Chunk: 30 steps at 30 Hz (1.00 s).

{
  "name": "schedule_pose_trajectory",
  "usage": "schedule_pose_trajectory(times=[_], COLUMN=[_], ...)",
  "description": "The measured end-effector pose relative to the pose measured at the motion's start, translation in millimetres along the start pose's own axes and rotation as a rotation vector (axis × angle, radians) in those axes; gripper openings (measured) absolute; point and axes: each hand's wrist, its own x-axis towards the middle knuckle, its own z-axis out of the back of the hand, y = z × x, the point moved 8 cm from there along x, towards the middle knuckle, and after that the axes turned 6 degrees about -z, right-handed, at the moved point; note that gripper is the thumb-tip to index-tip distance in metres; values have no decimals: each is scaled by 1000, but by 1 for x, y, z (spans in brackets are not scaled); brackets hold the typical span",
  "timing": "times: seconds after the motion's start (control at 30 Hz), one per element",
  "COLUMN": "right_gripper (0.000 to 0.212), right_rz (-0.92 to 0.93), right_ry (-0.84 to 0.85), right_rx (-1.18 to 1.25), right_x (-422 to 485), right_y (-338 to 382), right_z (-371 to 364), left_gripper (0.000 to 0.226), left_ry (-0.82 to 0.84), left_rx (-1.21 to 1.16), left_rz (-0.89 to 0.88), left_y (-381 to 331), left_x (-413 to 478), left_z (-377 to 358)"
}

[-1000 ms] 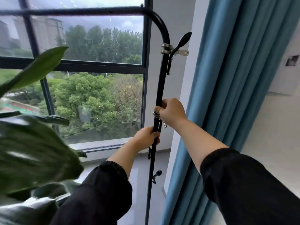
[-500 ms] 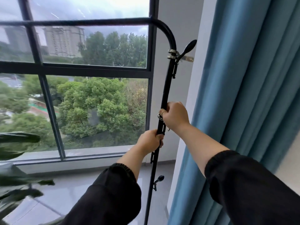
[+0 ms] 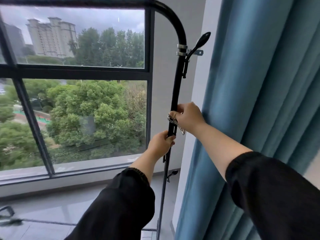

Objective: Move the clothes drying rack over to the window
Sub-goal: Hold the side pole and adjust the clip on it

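The clothes drying rack [image 3: 178, 78] is a black metal frame: a top bar runs across the upper edge and curves down into an upright pole. It stands right in front of the window [image 3: 78, 71], beside the white wall strip. My right hand [image 3: 187, 117] grips the pole at mid-height, around a silver clamp. My left hand [image 3: 160, 144] grips the same pole just below. A black lever handle [image 3: 200, 41] sticks out of a silver bracket near the top bend. The rack's foot is mostly out of view.
A blue curtain [image 3: 256, 101] hangs directly to the right of the pole. The grey tiled floor [image 3: 52, 213] lies below the window sill. A dark object [image 3: 7, 215] shows at the lower left edge. A second small lever [image 3: 173, 173] sits lower on the pole.
The rack and my view have shifted toward the window and curtain. The large green plant leaves at the left have dropped out of sight. Both hands keep their grip on the pole.
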Motion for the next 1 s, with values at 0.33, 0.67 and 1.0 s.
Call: schedule_pose_trajectory(times=[0.33,0.67,1.0], right_gripper=[29,37,27], right_rz=[-361,-444,-349], right_ry=[-109,143,54], right_rx=[582,373,208], right_x=[-55,-81,-40], right_y=[-66,-69,-75], right_z=[-8,-105,-117], left_gripper=[35,32,57], left_ry=[50,309,516], left_rx=[-209,-108,10], left_rz=[199,331,179], left_y=[66,151,171], left_x=[-31,-67,-22], left_z=[-3,-16,-68])
